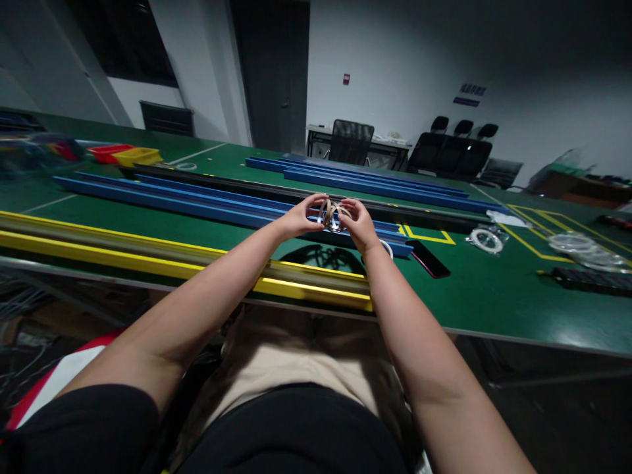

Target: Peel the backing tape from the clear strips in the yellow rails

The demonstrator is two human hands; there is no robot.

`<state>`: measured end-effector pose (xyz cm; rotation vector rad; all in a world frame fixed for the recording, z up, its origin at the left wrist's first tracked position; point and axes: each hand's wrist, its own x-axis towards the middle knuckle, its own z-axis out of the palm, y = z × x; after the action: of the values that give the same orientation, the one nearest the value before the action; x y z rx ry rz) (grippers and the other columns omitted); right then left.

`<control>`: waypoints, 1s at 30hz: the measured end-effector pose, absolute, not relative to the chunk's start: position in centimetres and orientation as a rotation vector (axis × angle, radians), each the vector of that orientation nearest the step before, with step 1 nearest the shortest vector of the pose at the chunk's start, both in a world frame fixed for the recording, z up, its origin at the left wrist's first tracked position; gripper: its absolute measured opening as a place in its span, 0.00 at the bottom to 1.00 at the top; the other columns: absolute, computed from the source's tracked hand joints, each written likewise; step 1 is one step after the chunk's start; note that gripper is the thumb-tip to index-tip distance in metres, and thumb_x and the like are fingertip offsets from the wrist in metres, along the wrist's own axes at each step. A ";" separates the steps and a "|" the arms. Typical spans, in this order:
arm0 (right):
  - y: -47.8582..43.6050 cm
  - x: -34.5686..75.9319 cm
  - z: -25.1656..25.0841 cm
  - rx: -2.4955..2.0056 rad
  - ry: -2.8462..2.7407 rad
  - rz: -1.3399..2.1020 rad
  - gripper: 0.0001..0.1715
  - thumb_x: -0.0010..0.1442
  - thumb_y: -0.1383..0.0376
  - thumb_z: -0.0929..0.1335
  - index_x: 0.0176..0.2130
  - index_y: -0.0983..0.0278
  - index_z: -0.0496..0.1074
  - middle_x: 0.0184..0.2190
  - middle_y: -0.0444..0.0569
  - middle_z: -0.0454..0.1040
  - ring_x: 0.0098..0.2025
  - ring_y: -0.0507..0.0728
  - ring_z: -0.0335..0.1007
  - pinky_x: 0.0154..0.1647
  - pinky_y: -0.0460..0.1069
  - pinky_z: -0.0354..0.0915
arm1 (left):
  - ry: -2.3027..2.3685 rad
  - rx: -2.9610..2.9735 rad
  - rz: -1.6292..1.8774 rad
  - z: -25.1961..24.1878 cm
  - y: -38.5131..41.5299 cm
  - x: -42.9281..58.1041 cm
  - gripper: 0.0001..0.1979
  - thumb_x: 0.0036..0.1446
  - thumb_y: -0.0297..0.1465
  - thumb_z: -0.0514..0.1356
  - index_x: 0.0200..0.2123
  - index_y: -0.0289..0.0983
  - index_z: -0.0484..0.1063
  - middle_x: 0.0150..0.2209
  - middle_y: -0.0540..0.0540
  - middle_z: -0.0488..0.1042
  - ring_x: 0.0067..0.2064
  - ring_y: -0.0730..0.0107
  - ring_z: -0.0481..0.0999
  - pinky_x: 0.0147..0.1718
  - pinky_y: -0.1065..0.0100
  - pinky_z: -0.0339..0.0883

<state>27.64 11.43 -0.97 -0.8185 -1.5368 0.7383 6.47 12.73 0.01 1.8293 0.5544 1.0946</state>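
My left hand (297,219) and my right hand (360,222) hold a small loose coil of pale strip (334,216) between them, above the table. The coil's loops cross one another, some whitish and some tan. Fingers and thumb of each hand grip one side of it. Below my hands a long yellow channel bar (316,288) lies along the table's front edge. Just beyond runs a blue channel bar (172,201), partly hidden by my hands. A white ring-shaped item (386,248) shows beside my right wrist, partly covered by it.
On the green table (488,296) lie a phone (428,259), a bagged white coil (486,241), more bagged coils (582,247) and a dark strip-like object (595,280). Further blue bars (375,182) and a black bar (237,186) stretch behind. Red (109,153) and yellow (138,156) bins stand left.
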 end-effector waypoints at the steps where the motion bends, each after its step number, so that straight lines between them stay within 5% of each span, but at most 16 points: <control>1: 11.4 27.6 -0.9 -0.802 -1.542 0.761 0.31 0.48 0.55 0.74 0.49 0.60 0.68 0.51 0.54 0.75 0.55 0.61 0.72 0.61 0.58 0.66 | 0.541 1.834 1.083 0.1 12.7 6.5 0.45 0.41 0.29 0.73 0.64 0.43 0.62 0.66 0.35 0.63 0.60 0.48 0.72 0.53 0.54 0.71; 8: 10.8 27.2 -0.6 -0.793 -1.560 0.880 0.33 0.47 0.50 0.75 0.49 0.58 0.66 0.51 0.54 0.75 0.55 0.62 0.72 0.54 0.58 0.71 | 0.467 1.802 1.005 0.0 12.7 6.6 0.45 0.39 0.29 0.75 0.62 0.41 0.65 0.65 0.35 0.65 0.62 0.48 0.69 0.58 0.52 0.66; 14: 10.6 27.3 -0.5 -0.786 -1.509 0.973 0.28 0.50 0.53 0.73 0.47 0.60 0.68 0.47 0.51 0.77 0.46 0.60 0.74 0.39 0.52 0.73 | 0.523 1.729 0.974 0.2 12.3 6.5 0.51 0.43 0.29 0.74 0.69 0.44 0.56 0.63 0.37 0.66 0.51 0.58 0.77 0.52 0.52 0.71; 18: 10.8 27.2 -0.4 -0.844 -1.402 1.040 0.25 0.50 0.52 0.72 0.46 0.59 0.69 0.43 0.48 0.78 0.40 0.58 0.75 0.29 0.48 0.70 | 0.542 1.720 0.995 0.2 12.2 6.5 0.50 0.43 0.33 0.74 0.68 0.44 0.58 0.62 0.36 0.67 0.49 0.58 0.79 0.49 0.55 0.73; 26: 11.1 27.0 -0.6 -0.838 -1.281 1.180 0.21 0.57 0.50 0.67 0.46 0.57 0.70 0.38 0.44 0.77 0.29 0.54 0.73 0.25 0.48 0.67 | 0.599 1.667 0.892 0.3 11.8 6.8 0.45 0.52 0.45 0.70 0.69 0.48 0.56 0.55 0.39 0.74 0.48 0.56 0.79 0.41 0.62 0.74; 30: 11.4 27.1 -1.0 -0.822 -1.252 1.225 0.20 0.57 0.50 0.68 0.46 0.57 0.70 0.39 0.44 0.77 0.29 0.54 0.74 0.25 0.49 0.69 | 0.637 1.747 0.902 -0.2 12.1 7.0 0.48 0.48 0.41 0.72 0.69 0.43 0.56 0.52 0.39 0.75 0.46 0.60 0.79 0.39 0.65 0.75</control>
<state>27.10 11.42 -1.05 -0.8225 -1.2519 1.2254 6.99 12.11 -0.25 1.7468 0.6369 0.9023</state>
